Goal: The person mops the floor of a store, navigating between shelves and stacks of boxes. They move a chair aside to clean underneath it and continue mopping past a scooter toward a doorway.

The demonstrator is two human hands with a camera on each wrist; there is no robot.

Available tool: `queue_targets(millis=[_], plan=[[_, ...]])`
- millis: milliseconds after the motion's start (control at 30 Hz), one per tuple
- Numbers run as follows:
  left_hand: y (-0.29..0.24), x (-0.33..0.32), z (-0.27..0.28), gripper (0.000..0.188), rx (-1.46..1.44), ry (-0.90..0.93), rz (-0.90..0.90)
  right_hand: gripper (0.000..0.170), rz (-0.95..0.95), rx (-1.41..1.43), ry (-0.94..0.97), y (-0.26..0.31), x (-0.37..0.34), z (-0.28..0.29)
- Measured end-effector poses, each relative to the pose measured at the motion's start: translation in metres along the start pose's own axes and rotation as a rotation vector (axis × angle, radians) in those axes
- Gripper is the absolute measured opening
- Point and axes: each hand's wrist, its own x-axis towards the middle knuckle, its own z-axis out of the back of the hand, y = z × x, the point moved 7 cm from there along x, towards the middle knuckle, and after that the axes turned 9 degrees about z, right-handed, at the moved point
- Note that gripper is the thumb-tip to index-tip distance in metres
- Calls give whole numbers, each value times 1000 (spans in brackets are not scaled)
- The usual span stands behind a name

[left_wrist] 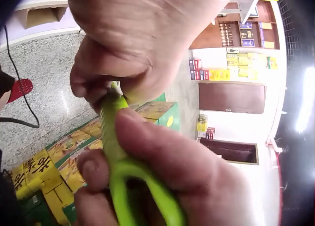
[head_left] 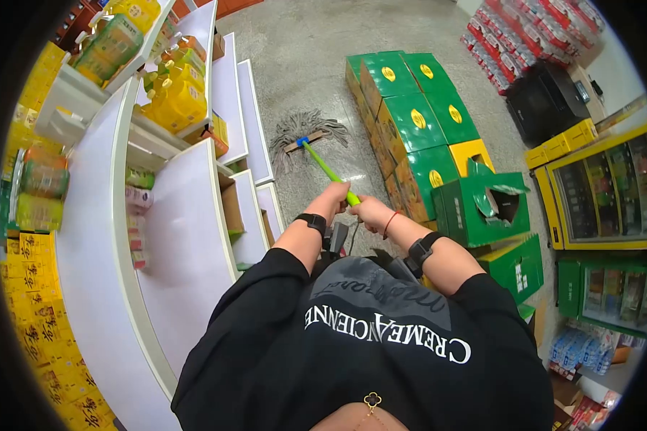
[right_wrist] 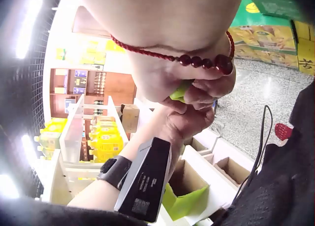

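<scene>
A mop with a grey string head [head_left: 310, 133], a blue connector and a bright green handle [head_left: 328, 167] slants away from me, its strands spread on the floor. My left hand [head_left: 332, 200] grips the handle. Close beside it, nearer the end, my right hand [head_left: 374, 213] holds the same handle. In the left wrist view, the left hand [left_wrist: 133, 43] curls around the green shaft, and the right thumb [left_wrist: 152, 142] lies along it above the open loop [left_wrist: 145, 186]. The right wrist view shows the right hand [right_wrist: 182, 80] with a red beaded bracelet, mostly covering the handle.
Stacked green cartons [head_left: 418, 118] stand right of the mop, with a torn-open green box [head_left: 482, 208] nearer me. White shelves [head_left: 172, 237] line the left side, some bearing yellow bottles [head_left: 176, 97]. Drink coolers [head_left: 604, 190] stand at the far right. Grey speckled floor [head_left: 287, 72] runs between.
</scene>
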Motion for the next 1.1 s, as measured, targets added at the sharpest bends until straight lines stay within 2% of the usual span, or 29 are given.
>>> queue_targets(millis=[67, 167, 267, 333, 400, 500, 567, 600, 767, 900, 1033, 1100], plan=[[-22, 31, 16, 26, 35, 58, 57, 19, -31, 68, 13, 23, 22, 10], [-73, 9, 17, 26, 39, 3, 87, 24, -98, 85, -30, 41, 58, 29], [-125, 29, 36, 28, 90, -29, 95, 29, -60, 46, -54, 71, 102, 51], [-165, 45, 53, 28, 110, -39, 91, 27, 17, 58, -57, 97, 140, 66], [-210, 66, 70, 29, 164, -45, 77, 23, -9, 37, -19, 118, 187, 86], [-279, 109, 95, 28, 126, -63, 71, 21, 61, -8, -9, 159, 258, 118], [-327, 134, 114, 27, 122, -79, 62, 26, 48, 64, 64, 191, 304, 133], [-348, 145, 123, 26, 98, -95, 44, 25, -10, 62, 74, 207, 318, 141], [-440, 183, 167, 23, 62, -124, 45, 23, -23, -28, 126, 285, 401, 176], [-509, 223, 193, 22, -59, -65, 14, 21, -69, -35, 200, 331, 466, 205], [-585, 246, 219, 21, -107, -41, 20, 20, -9, -86, 178, 374, 540, 231], [-617, 263, 240, 21, -126, -32, 30, 30, -45, -92, 147, 392, 577, 238]])
